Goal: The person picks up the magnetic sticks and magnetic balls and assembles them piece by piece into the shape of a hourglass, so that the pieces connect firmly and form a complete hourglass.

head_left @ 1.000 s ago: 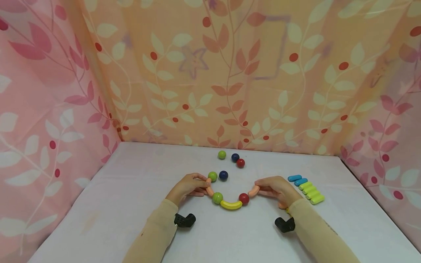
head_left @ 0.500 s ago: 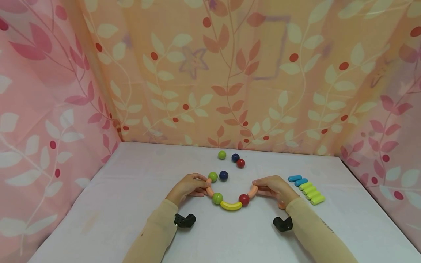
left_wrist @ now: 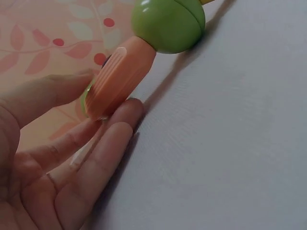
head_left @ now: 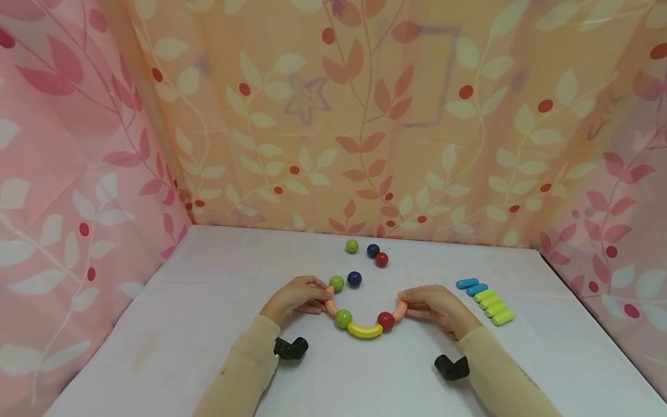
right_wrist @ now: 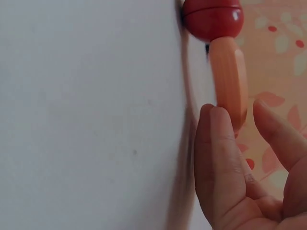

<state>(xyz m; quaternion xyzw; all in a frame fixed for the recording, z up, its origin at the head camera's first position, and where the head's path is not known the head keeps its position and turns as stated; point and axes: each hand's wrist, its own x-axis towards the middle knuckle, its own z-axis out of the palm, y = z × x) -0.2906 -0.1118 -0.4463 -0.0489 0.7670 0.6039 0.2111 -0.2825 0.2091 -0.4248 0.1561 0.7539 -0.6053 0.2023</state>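
Note:
In the head view, a U-shaped chain of toy pieces lies on the white table: a yellow curved piece at the bottom, a green ball left, a red ball right, and a peach-coloured curved piece at each upper end. My left hand pinches the left peach piece between thumb and fingers. My right hand is at the free end of the right peach piece, straight fingers against it; a gap shows between one digit and the piece.
A loose green ball and a dark blue ball lie just above the chain. Behind them are another green ball, a blue ball and a red ball. Blue sticks and yellow-green sticks lie at right.
The right hand has brought its peach piece inward against the red ball, then shifted slightly back. The chain has slid a little toward me, and the nearest loose green ball has moved slightly.

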